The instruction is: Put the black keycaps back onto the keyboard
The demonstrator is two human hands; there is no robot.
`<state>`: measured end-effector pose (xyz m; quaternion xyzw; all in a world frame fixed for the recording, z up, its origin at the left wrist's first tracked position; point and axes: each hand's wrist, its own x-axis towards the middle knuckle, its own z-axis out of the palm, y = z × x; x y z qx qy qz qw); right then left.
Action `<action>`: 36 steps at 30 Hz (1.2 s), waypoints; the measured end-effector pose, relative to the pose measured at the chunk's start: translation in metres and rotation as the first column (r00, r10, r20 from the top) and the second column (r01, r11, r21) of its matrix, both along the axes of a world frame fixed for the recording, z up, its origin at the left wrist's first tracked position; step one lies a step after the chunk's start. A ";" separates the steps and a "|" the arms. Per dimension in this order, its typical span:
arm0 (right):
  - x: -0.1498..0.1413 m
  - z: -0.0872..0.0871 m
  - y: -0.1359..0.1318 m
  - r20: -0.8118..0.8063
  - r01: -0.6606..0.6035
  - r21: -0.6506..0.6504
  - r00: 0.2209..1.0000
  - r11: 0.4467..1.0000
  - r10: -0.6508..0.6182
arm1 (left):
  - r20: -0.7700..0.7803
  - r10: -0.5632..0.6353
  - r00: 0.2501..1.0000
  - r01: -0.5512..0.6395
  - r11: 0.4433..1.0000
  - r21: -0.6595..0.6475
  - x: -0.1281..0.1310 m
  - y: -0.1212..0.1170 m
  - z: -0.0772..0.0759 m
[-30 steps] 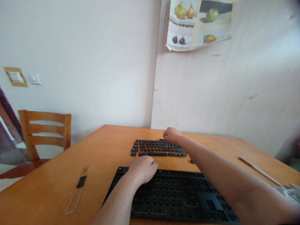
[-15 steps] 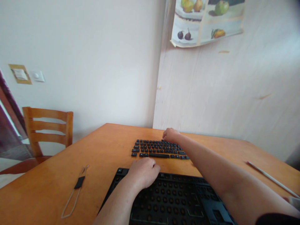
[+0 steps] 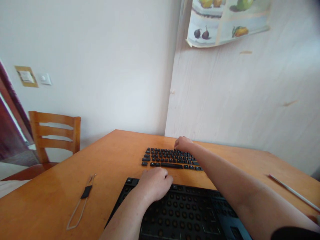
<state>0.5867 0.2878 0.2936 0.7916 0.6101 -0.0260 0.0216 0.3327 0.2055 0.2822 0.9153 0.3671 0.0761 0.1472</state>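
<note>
A black keyboard lies at the front of the table, its key field bare of most caps, with small round posts showing. My left hand rests over its far edge, fingers curled and thumb drawn in; the fingertips are partly hidden. Beyond the keyboard, loose black keycaps lie in rows in a keyboard layout, with the long space bar at the near side. My right hand reaches to the far row of these caps. Its fingers are pinched on a small black keycap, mostly covered by the fingertips.
A wire keycap puller with a black middle lies on the table at the left. Towards the right lies a thin pale stick. A wooden chair stands past the left edge; a wall rises behind.
The view has shifted slightly, moving the surroundings a little in the picture. My right hand stays at the far keycap row and my left hand stays on the keyboard edge.
</note>
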 end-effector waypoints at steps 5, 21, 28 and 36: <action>0.001 -0.004 0.003 -0.004 0.009 -0.008 1.000 1.000 -0.009 | -0.002 0.002 1.000 -0.002 1.000 -0.011 0.000 0.000 0.000; -0.010 0.005 -0.013 -0.012 -0.026 0.140 1.000 0.990 0.028 | -0.001 -0.001 1.000 0.001 0.999 -0.053 -0.001 -0.001 0.003; -0.030 0.026 -0.063 -0.048 -0.188 0.179 0.979 0.966 0.199 | 0.008 0.009 1.000 -0.008 0.998 -0.059 -0.001 0.000 0.004; -0.055 0.029 -0.142 -0.159 -0.359 0.312 0.893 0.880 0.421 | -0.027 0.002 1.000 -0.004 0.997 -0.071 0.000 0.002 0.005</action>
